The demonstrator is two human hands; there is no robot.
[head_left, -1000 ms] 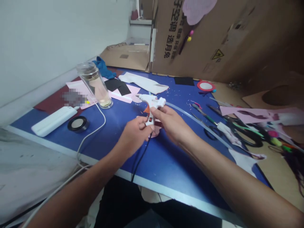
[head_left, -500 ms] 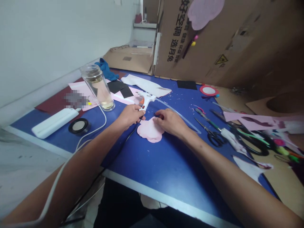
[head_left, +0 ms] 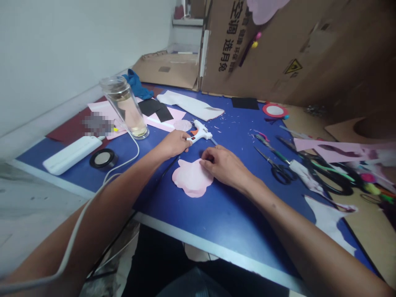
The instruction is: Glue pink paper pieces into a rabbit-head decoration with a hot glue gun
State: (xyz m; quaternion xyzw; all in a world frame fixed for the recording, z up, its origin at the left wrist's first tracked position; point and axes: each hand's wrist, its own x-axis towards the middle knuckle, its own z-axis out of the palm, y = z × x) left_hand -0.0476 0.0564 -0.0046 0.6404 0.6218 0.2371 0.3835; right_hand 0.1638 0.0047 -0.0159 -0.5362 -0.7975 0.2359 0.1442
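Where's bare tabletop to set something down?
Largely bare blue tabletop lies between the pink cutout and the pale near edge; another patch between the right forearm and scissors. Crowded: far right around the pink strip and far left around the glass bottle.

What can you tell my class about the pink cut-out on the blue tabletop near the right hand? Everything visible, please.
The pink cut-out is a pale pink, thin piece that looks like paper, with a wavy, lobed outline and a paler middle. It lies roughly flat on the blue tabletop, nearer the person than the glue gun. The right hand touches its upper right edge; whether it pinches it is unclear.
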